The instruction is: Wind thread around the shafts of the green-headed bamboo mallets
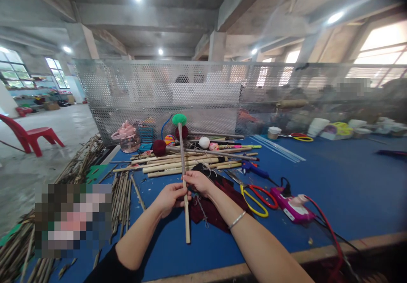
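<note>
While the left hand (173,197) grips a green-headed stick (182,155) low on its pale shaft, the right hand (199,181) pinches it just above, fingers of both closed on the wood at the center of a blue tabletop (343,177). The green head points toward a perforated metal partition (210,92); the bare lower end points toward the table's wooden front edge (318,253), with open blue surface between.

Beneath and beside the right hand lies dark red cloth (222,202), with grey string (205,215) near the fingers. Yellow-and-red-handled scissors (262,198), a blue glue gun (254,169) and a magenta power strip (292,206) bound that side; beyond them, the tabletop opens wide to the right.

Twigs (122,198) crowd the left side, leaving a narrower blue stretch beside the left forearm. Pale sticks (181,166) lie crosswise past the hands, near a dark red ball (159,147), a white ball (204,142) and a pink-topped jar (127,138). Clear rods (280,148) rest farther right, near a white cup (274,133).

A red chair (40,136) stands on the grey floor at left, under lit concrete beams.
</note>
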The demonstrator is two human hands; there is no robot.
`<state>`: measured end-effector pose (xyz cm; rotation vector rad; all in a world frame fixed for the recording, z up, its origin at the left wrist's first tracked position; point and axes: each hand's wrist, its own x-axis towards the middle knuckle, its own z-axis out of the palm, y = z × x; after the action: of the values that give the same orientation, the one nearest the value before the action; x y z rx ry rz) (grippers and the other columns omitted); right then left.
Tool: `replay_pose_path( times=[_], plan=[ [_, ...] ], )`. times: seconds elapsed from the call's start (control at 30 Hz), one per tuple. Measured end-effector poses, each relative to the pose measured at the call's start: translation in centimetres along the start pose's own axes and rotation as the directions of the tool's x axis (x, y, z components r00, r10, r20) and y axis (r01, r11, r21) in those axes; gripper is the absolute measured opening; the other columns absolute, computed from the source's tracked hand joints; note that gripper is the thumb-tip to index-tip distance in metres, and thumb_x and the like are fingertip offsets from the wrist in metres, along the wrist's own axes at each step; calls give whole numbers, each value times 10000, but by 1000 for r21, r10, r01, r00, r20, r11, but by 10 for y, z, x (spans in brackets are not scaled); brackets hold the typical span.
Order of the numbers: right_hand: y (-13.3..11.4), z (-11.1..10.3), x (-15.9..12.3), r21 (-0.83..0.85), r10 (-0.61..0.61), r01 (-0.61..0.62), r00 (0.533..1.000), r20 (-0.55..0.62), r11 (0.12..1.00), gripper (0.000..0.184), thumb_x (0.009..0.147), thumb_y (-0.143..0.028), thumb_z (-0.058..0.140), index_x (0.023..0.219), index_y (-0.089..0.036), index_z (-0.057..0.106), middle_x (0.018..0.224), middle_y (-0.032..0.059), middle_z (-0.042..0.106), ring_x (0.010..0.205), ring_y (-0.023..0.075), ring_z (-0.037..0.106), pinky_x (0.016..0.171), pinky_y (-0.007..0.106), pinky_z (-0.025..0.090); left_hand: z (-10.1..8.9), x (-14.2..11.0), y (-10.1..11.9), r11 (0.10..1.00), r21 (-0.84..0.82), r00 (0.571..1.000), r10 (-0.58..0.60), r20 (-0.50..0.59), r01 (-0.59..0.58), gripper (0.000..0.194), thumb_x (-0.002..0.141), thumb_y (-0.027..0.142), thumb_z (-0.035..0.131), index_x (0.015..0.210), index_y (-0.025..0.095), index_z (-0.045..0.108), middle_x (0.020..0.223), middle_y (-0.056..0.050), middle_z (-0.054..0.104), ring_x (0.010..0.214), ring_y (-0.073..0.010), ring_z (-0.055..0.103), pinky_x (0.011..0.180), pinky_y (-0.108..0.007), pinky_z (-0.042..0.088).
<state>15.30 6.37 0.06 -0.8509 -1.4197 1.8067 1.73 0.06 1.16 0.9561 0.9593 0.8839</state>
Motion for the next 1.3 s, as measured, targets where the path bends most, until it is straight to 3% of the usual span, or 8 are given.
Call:
replay_pose_path(
  times=[0.2,0.43,0.57,0.8,0.93,1.1,1.2,1.3],
  plan=[
    [2,6,3,-115,-159,144,978,-135,983,320,594,-408,671,590,-128,517,477,-54,460,446,55,375,453,197,272,2,3,-1,983,157,976,122,-181,-94,397,504,374,742,729,126,527,538,31,514,455,-63,472,479,-200,402],
    [-5,1,-5,-20,-14,14,1000,21,1000,322,624,-396,656,759,-120,559,521,-43,509,359,27,315,388,184,196,1,-2,1,1000,-10,999,24,-29,-24,415,537,353,733,847,124,581,682,-18,578,602,-97,570,573,-207,427],
    [-6,2,-7,15,-15,15,1000,-17,1000,341,595,-374,682,782,-116,559,515,-38,515,375,40,365,397,182,223,1,-1,-2,999,-3,999,46,5,-46,408,560,357,717,871,128,586,693,-22,580,605,-90,569,557,-189,409],
    [1,10,1,5,-97,99,986,-132,995,325,568,-379,697,672,-117,535,535,-33,514,462,59,411,471,198,284,2,5,-5,989,130,969,100,-224,-72,415,533,413,708,781,142,515,518,57,479,435,-55,456,443,-177,368],
    [1,11,-2,29,-110,116,979,-171,993,339,580,-398,688,713,-131,528,516,-46,495,431,52,380,433,193,254,4,6,-6,974,133,966,202,-162,-181,389,525,388,718,743,129,526,514,57,474,422,-38,410,430,-169,351],
    [-4,5,-9,49,34,-32,999,-43,998,374,626,-429,651,834,-140,535,384,-114,308,314,17,164,362,186,107,6,2,-5,990,54,992,129,-14,-128,344,586,369,679,786,111,574,610,1,555,509,-62,498,522,-189,400],
    [-3,3,-7,15,9,-8,999,-52,1000,367,593,-423,674,758,-130,527,431,-79,403,346,30,280,377,185,173,4,1,-4,991,98,995,93,24,-95,307,613,358,647,790,118,576,625,-15,581,522,-77,524,513,-187,395],
    [1,2,-2,-86,-76,68,992,-101,994,361,577,-431,677,665,-123,511,516,-32,496,443,59,395,444,199,268,1,4,-5,975,197,991,120,-60,-106,315,614,363,637,809,130,555,550,9,559,465,-85,510,443,-179,359]
  ],
)
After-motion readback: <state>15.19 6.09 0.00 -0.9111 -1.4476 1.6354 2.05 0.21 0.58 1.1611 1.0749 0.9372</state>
